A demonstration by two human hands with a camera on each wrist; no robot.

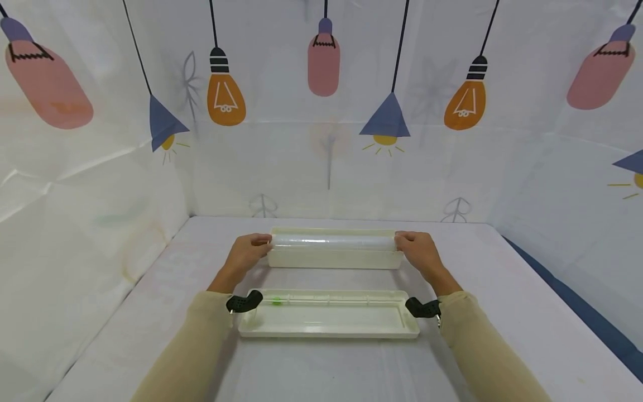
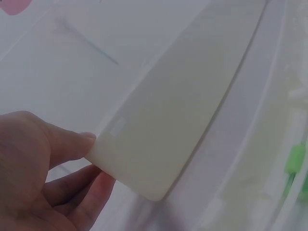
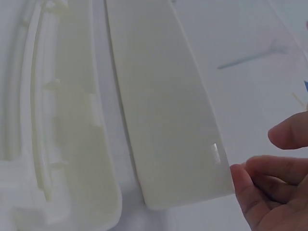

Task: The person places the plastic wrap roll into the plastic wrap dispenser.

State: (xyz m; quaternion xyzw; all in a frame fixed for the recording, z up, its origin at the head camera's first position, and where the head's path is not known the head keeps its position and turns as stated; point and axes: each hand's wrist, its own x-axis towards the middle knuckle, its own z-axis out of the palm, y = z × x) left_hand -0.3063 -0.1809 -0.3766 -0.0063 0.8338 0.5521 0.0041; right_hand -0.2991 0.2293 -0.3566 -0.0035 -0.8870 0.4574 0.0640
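Observation:
A pale cream cling film box (image 1: 334, 259) stands on the table with its top off. Inside it lies a clear, shiny roll of cling film (image 1: 331, 242). My left hand (image 1: 246, 254) is at the box's left end; in the left wrist view its thumb is on the rim corner and its fingers are against the end wall below. At the other end is my right hand (image 1: 421, 254), fingertips touching the corner and thumb raised apart in the right wrist view. Nearer to me, the box's lid (image 1: 326, 326) lies inner side up, with a rail and a green slider (image 1: 277, 301).
A white cloth covers the table (image 1: 331, 368). White sheets printed with hanging lamps (image 1: 385, 117) rise behind it and at both sides. Each wrist carries a black camera mount (image 1: 244, 302), overlapping the lid's ends in the head view.

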